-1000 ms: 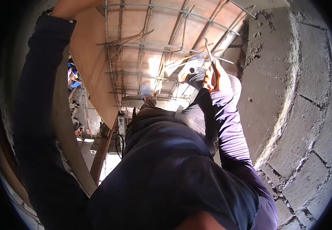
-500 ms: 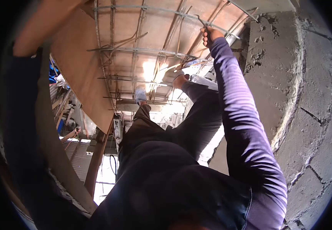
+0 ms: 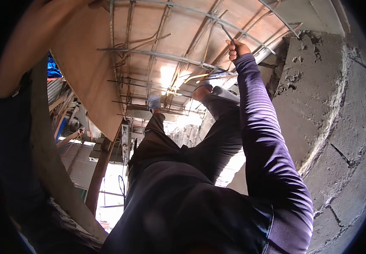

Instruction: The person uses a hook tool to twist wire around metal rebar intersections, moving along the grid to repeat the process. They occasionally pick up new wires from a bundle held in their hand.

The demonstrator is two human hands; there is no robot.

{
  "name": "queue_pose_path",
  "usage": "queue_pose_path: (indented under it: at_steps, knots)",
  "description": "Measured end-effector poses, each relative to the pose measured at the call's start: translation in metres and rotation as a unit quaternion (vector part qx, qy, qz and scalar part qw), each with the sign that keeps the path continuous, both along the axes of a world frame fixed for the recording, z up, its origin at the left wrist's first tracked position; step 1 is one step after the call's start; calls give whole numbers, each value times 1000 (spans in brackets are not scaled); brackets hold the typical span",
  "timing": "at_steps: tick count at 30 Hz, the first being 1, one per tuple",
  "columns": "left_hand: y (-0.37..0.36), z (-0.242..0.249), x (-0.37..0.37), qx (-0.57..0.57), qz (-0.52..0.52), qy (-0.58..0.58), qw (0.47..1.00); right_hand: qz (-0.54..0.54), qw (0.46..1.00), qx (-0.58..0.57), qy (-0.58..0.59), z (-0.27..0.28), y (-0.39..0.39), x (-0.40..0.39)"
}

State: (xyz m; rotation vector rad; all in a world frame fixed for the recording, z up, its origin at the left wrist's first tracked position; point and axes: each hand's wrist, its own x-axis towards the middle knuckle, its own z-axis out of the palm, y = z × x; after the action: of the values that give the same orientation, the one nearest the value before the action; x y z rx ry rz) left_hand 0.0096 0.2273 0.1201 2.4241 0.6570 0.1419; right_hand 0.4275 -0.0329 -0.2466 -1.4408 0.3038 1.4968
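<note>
The right hand (image 3: 240, 50) has its grip wrapped around the dark tool (image 3: 227, 33) at one o'clock; a loose swing could snag the steel bars (image 3: 161, 53) (left hand (image 3: 100, 4), eleven o'clock, too cropped to tell).

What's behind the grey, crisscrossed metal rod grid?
Flat, pinkish-brown sheeting shows between the grid's rods. Strips directly behind them, and the patch behind the bare right hand, are covered.

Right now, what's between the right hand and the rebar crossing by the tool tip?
In the head view, the dark tool shaft, reaching from the right hand toward the rebar crossing; tip contact unclear.
</note>
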Motion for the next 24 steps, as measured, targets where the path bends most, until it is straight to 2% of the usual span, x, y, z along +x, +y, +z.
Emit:
queue_pose_path:
  at_steps: [5,9,11,13,14,16,17,18,19,20,21,23,24]
  knots:
    - [1,-1,0,-3,7,6,1000,38,999,3,23,1,1,12]
    - [2,-1,-2,-5,12,8,1000,88,995,-32,-28,14,7,14]
    - [2,-1,-2,-6,14,7,1000,155,973,-93,-147,26,15,9]
    - [4,-1,-3,-5,18,7,1000,243,927,-136,-252,35,24,16]
    - [4,0,-3,-5,20,6,1000,245,927,-135,-251,27,26,23]
    - [6,0,-5,-6,22,3,1000,361,806,-156,-442,16,33,25]
    - [6,0,-6,-5,22,2,1000,362,805,-156,-442,17,35,22]
    - [7,0,-6,-4,23,1,1000,444,675,-179,-562,15,38,17]
    - [7,0,-7,-4,25,0,1000,508,519,-194,-660,21,46,3]
    - [8,1,-7,-4,27,-1,1000,507,541,-240,-627,57,60,-31]
    - [8,1,-8,-5,29,-2,1000,508,540,-239,-627,64,72,-43]
    - [8,1,-8,-3,30,-3,1000,579,482,-272,-599,70,82,-51]
    - [8,1,-8,-3,31,-4,1000,573,480,-257,-613,61,82,-46]
